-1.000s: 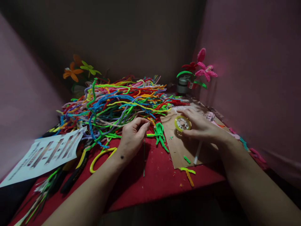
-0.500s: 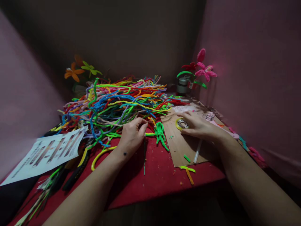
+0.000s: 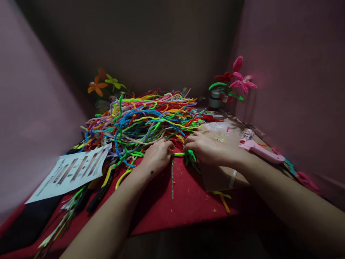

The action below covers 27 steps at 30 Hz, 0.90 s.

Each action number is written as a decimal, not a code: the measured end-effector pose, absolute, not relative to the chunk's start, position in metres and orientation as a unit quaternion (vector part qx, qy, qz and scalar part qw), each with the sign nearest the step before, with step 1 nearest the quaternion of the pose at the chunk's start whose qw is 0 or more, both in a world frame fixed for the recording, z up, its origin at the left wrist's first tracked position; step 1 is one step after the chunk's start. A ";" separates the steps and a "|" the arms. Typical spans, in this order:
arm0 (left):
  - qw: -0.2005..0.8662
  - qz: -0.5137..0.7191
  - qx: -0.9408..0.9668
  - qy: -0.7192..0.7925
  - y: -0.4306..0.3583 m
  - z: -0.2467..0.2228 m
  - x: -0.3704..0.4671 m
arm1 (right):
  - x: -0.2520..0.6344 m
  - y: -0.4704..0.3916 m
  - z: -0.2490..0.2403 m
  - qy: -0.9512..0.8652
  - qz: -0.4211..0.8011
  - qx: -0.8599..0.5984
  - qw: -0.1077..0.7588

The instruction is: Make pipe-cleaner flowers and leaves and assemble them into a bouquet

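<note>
My left hand (image 3: 158,155) is closed around the end of a yellow-green pipe cleaner stem (image 3: 179,154). A thin green strand (image 3: 173,183) hangs or lies straight down below its fingertips. At the stem's right end is a bunch of looped green pipe cleaners (image 3: 192,157). My right hand (image 3: 206,148) has its fingers closed at this bunch and covers part of it. Behind the right hand, only the yellow edge of a tape roll (image 3: 219,139) shows.
A big heap of coloured pipe cleaners (image 3: 145,122) lies beyond the hands. On the left are a printed sheet (image 3: 71,172) and pliers (image 3: 104,187). A pink glue gun (image 3: 260,151) rests right on cardboard (image 3: 218,180). Pipe cleaner flowers (image 3: 244,82) stand behind.
My right hand has left the tape roll and moved left to the green bunch, its fingers closing there. My left hand keeps its grip on the stem. The camera view has shifted slightly.
</note>
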<state>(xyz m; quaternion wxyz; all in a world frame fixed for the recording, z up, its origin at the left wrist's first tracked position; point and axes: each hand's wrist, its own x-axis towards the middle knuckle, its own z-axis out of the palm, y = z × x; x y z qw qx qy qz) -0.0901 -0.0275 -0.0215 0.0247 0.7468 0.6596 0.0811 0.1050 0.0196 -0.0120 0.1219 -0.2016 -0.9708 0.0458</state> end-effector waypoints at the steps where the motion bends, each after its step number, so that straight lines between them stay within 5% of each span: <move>1: 0.025 0.071 0.749 0.658 -0.028 -0.022 -0.089 | 0.103 0.021 -0.015 -0.974 0.034 -0.193 0.110; 27: -0.036 -0.071 0.759 0.646 -0.036 -0.014 -0.092 | 0.109 0.028 -0.030 -0.958 -0.056 -0.215 0.183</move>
